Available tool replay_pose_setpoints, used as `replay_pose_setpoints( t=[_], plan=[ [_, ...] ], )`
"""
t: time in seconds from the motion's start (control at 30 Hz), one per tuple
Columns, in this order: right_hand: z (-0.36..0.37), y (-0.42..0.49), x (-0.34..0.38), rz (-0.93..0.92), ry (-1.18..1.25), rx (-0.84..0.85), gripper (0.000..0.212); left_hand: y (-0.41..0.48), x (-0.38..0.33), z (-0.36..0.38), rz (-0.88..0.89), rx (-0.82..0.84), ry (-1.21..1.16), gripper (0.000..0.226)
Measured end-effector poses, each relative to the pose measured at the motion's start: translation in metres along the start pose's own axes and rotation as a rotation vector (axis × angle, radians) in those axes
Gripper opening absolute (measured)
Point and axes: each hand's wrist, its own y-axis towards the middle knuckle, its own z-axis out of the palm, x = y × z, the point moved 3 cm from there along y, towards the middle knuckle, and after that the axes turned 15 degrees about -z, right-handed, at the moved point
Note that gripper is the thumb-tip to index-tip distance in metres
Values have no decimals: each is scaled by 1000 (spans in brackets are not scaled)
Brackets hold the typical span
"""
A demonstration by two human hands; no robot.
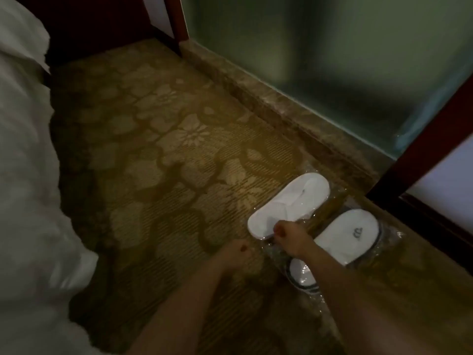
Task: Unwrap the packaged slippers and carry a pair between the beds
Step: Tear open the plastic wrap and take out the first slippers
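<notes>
In the head view, two packs of white slippers lie on the patterned carpet point(158, 155), beside the stone sill point(289, 116) under the frosted glass: the nearer-to-bed pack point(289, 204) and a second wrapped pack point(345, 238) just beside it, closer to the sill. The right hand point(290, 238) is clenched on the clear wrap at the first pack's near end. The left hand point(236, 252) is fisted just beside that pack; whether it grips wrap cannot be told. White bedding point(25, 175) lies well away across the carpet.

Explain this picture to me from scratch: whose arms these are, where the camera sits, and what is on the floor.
There is no machine here. A person wears a camera on the head, looking down at their own bare arms. On the patterned carpet lie two packs of white slippers in clear plastic: a near pack and a logo pack beside the wall. The right hand pinches the near pack's plastic at its end. The left hand is closed just beside it; whether it grips plastic is unclear. White bedding is at left.
</notes>
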Motion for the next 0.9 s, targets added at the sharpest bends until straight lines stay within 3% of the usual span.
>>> replay_pose_setpoints(
  t=[0.1, 0.2, 0.37, 0.43, 0.53, 0.73, 0.9],
  plan=[
    [1, 8, -11, 4, -134, 46, 37, 13, -1, 2, -99, 21, -271, 36],
    [-4, 11, -14, -37, -225, -5, 51, 24, -17, 11, -198, 94, -475, 52],
    [17, 4, -21, -53, -229, 200, 55, 23, -39, 35, -228, 202, -755, 50],
    [17, 2, -24, -53, -216, 222, 61, 22, -46, 36, -227, 165, -856, 49],
    [13, 0, -26, -66, -223, 231, 67, 33, -46, 30, -236, 69, -952, 57],
    [15, -4, -28, -71, -230, 247, 73, 40, -39, 25, -298, 237, -1079, 58],
    [15, -5, -35, -56, -180, 224, 73, 40, -40, 28, -280, 280, -1102, 56]
  ],
)
